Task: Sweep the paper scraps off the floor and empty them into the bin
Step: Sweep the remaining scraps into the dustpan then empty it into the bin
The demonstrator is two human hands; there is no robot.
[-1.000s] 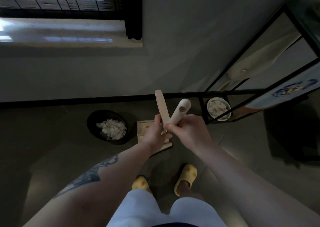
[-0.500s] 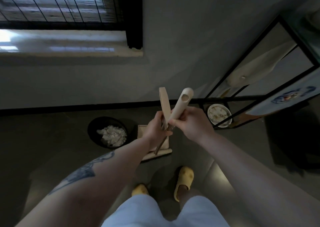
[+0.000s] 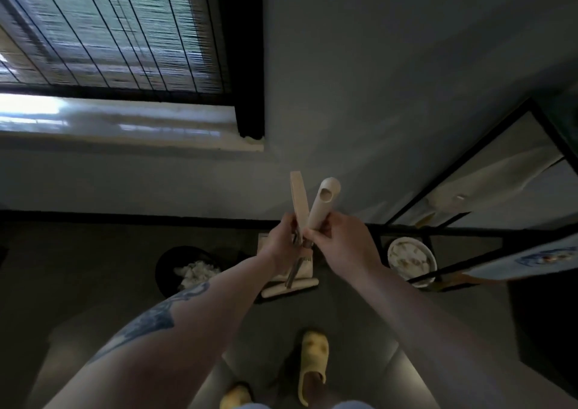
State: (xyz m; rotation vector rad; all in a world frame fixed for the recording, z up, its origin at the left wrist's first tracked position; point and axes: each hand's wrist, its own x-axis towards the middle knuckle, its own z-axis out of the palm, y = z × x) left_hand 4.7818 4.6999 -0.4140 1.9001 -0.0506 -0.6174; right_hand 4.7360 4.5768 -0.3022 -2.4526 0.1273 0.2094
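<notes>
My left hand (image 3: 281, 243) grips a flat beige handle (image 3: 298, 200). Right beside it, my right hand (image 3: 344, 243) grips a round beige handle (image 3: 323, 203) with a hole near its top. Both handles point up and nearly touch at my fingers. A thin metal shaft runs down from my hands to the beige dustpan and broom head (image 3: 291, 286) on the floor. To their left stands a round black bin (image 3: 165, 261) with white paper scraps (image 3: 197, 274) inside. No loose scraps show on the dark floor.
A black metal rack (image 3: 469, 230) stands on the right, with a white bowl (image 3: 411, 257) on its bottom shelf. The grey wall and a window sill (image 3: 125, 127) lie ahead. My yellow slippers (image 3: 312, 361) are on the floor below.
The two handles have swung more upright and closer together, and my hands have risen a little. The view has tilted up toward the window. My feet have shifted.
</notes>
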